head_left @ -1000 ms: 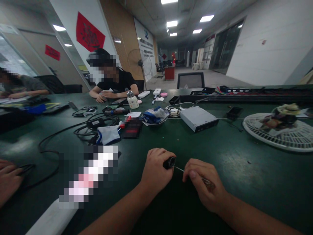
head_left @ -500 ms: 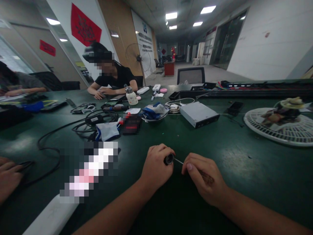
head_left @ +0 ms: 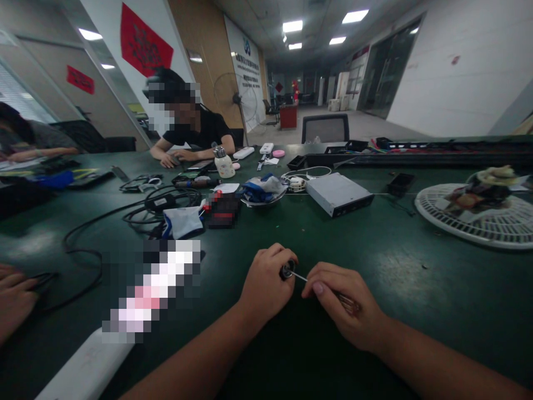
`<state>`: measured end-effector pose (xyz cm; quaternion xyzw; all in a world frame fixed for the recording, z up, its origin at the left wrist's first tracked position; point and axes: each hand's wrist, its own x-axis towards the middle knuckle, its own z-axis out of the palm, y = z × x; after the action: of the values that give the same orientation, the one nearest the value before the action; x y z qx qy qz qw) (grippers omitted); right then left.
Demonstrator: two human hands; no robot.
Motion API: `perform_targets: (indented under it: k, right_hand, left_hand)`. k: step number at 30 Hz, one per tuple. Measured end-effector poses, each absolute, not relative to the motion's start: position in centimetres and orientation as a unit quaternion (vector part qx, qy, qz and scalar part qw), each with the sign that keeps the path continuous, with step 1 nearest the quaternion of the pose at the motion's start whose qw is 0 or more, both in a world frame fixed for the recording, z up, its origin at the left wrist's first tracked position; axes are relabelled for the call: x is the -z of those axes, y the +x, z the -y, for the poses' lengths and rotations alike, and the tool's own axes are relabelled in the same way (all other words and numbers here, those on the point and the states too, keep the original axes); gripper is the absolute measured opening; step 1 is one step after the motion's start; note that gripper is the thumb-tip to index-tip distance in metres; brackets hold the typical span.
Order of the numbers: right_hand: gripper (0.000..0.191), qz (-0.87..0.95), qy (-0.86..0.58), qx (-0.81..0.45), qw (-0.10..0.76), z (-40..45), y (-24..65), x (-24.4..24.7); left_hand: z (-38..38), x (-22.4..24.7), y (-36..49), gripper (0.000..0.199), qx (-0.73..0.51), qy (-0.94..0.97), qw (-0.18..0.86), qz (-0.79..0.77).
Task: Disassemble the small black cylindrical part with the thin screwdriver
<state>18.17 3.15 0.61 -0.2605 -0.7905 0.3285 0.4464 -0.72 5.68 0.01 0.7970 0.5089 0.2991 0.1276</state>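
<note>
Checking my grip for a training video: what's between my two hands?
The head view shows a thin metal rod crossing the gap, running from the right hand to the small dark round part held in the left hand.

readable text: none | wall sign [head_left: 244, 69]: too blurred to read

Long table [head_left: 400, 266]: flat metal box [head_left: 338, 194] on top, round plastic fan grille [head_left: 470, 222] right of box, round bowl [head_left: 264, 203] with cloth [head_left: 260, 190] left of box, left hand [head_left: 266, 291], right hand [head_left: 345, 305] in front.
</note>
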Motion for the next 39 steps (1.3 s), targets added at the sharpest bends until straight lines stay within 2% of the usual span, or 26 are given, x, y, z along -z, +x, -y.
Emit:
perform_targets:
  k: [5, 11, 18, 24, 31, 36, 39]
  right_hand:
    - [0.032, 0.781, -0.304, -0.309, 0.45, -3.04, 18.29, -0.39]
    - [0.026, 0.78, -0.276, -0.327, 0.457, -3.17, 18.24, -0.64]
    - [0.035, 0.782, -0.275, -0.326, 0.455, -3.03, 18.33, -0.5]
    - [0.029, 0.786, -0.287, -0.302, 0.457, -2.99, 18.18, -0.44]
    - [0.03, 0.782, -0.266, -0.332, 0.455, -3.25, 18.16, -0.69]
    - [0.037, 0.777, -0.301, -0.311, 0.457, -3.15, 18.18, -0.53]
    - [0.035, 0.77, -0.316, -0.299, 0.467, -3.19, 18.17, -0.5]
  left_hand:
    - [-5.58, -0.14, -0.63, 0.024, -0.279, 0.809, 0.126, -0.501]
    - [-5.67, -0.47, -0.6, 0.019, -0.273, 0.807, 0.118, -0.511]
    - [-5.6, -0.36, -0.64, 0.022, -0.25, 0.824, 0.107, -0.497]
    - [-5.75, -0.12, -0.65, 0.022, -0.265, 0.817, 0.107, -0.501]
    - [-5.73, -0.32, -0.71, 0.021, -0.258, 0.811, 0.109, -0.513]
    - [-5.61, -0.49, -0.65, 0.022, -0.247, 0.827, 0.103, -0.494]
    - [-5.6, -0.42, -0.62, 0.021, -0.255, 0.829, 0.106, -0.487]
